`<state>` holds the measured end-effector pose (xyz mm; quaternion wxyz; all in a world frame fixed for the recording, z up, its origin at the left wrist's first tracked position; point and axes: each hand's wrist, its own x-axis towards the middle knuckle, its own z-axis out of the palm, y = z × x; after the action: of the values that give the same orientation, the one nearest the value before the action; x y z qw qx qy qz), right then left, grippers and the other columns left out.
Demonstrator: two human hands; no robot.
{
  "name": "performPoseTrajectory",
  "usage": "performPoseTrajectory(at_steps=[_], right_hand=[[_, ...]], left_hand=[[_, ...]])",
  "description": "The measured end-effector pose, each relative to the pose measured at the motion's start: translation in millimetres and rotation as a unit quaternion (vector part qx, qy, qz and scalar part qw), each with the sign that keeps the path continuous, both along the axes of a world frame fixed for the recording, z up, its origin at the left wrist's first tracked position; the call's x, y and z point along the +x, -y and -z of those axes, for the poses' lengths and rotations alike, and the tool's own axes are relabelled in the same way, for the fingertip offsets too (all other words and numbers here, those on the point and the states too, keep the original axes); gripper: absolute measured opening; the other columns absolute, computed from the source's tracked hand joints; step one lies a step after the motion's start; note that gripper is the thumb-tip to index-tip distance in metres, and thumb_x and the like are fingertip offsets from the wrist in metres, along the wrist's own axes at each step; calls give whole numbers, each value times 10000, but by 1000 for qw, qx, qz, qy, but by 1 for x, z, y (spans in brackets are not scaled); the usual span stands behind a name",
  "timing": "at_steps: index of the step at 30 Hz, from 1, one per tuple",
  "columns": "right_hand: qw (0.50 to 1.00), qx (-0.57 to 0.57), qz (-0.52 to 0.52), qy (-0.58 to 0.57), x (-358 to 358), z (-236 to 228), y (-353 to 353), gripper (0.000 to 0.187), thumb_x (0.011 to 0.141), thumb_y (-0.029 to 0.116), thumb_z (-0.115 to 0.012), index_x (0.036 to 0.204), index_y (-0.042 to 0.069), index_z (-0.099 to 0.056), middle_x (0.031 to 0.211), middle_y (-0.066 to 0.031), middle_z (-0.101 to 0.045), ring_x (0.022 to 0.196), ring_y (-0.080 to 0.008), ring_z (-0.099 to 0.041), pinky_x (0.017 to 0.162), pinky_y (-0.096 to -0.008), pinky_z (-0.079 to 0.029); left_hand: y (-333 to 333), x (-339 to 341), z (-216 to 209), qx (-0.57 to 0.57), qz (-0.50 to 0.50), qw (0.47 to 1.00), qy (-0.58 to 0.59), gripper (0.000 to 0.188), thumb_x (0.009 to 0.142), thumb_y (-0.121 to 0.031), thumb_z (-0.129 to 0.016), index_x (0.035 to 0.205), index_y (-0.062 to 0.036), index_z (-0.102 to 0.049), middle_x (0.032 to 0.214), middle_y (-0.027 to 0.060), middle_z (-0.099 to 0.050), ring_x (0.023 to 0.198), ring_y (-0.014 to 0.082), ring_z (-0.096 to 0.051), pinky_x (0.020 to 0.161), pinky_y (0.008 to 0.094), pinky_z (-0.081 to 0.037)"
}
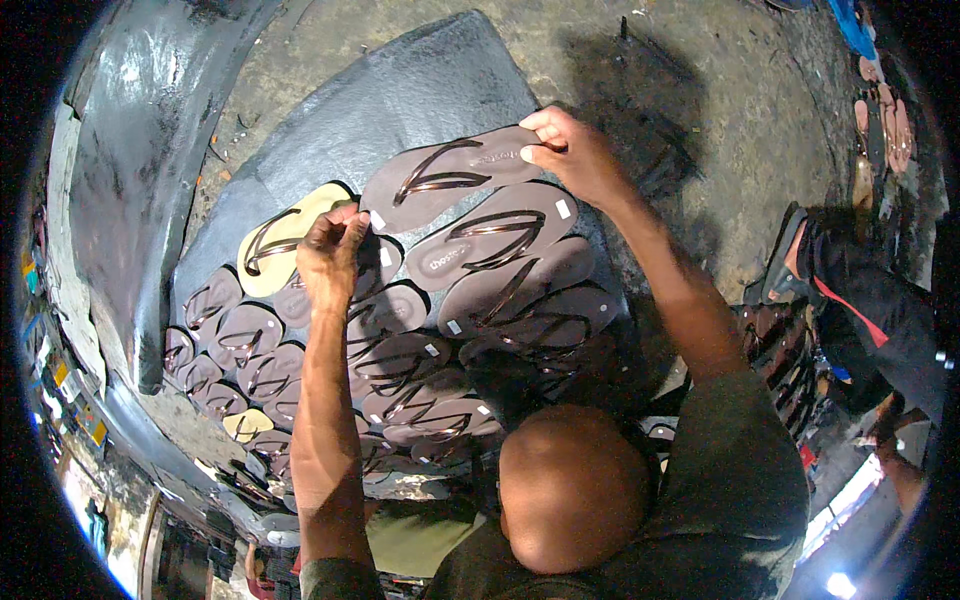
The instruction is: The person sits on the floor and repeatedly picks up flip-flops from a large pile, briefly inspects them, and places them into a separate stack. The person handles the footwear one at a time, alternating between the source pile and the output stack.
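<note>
My right hand [575, 155] pinches the right end of a brown flip-flop [385, 195] with dark, shiny straps. Close to that flip-flop's left end, by a small white sticker [376, 221], my left hand [330, 262] has its thumb and fingers pressed together. What they hold, if anything, is too small to make out. A yellow flip-flop [262, 232] with dark straps lies just left of my left hand, partly behind it. Below the flip-flop in my right hand lies another brown one [440, 262] with a white sticker. Further brown flip-flops [247, 333] lie in rows around my left forearm.
The flip-flops lie on a dark grey sheet [420, 85] over a concrete floor [740, 90]. A large bent dark sheet [150, 130] stands at the left. At the right is another person's sandalled foot [788, 262]. Loose pinkish soles [890, 125] lie at the far right.
</note>
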<state>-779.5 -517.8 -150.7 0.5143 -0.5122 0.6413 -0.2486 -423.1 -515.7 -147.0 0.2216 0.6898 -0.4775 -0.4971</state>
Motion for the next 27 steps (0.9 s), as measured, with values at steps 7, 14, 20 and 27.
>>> performPoseTrajectory(at_steps=[7, 14, 20, 27], right_hand=[[910, -88, -171, -366, -5, -39, 32, 604, 803, 397, -795, 1260, 65, -581, 1150, -191, -601, 1094, -380, -571, 933, -446, -481], [874, -395, 52, -276, 63, 16, 35, 482, 968, 259, -610, 1376, 21, -516, 1364, -225, -553, 1266, -394, -509, 1083, -475, -381], [898, -293, -8, -327, 7, 55, 10, 487, 963, 290, -626, 1336, -14, -555, 1339, -244, -568, 1239, -389, -536, 1067, -461, -411], [844, -375, -43, -380, 28, 20, -25, 598, 999, 435, -580, 1433, 36, -480, 1422, -213, -508, 1319, -394, -454, 1098, -510, -353]], left_hand=[[20, 11, 27, -126, 214, 948, 201, 215, 856, -242, -742, 970, -63, -705, 890, 99, -701, 821, 226, -664, 730, 369, -545], [7, -3, 9, -104, 206, 951, 204, 361, 901, -287, -646, 1184, -65, -671, 1140, 156, -694, 1049, 385, -657, 888, 446, -528], [-80, 117, -95, -227, 281, 922, 140, 461, 981, -427, -580, 1317, -112, -600, 1223, 212, -627, 1133, 418, -599, 984, 500, -480], [-339, 456, -135, -6, -123, 891, 437, 514, 926, -358, -670, 1327, -44, -601, 1210, 186, -691, 1120, 361, -663, 978, 436, -505]])
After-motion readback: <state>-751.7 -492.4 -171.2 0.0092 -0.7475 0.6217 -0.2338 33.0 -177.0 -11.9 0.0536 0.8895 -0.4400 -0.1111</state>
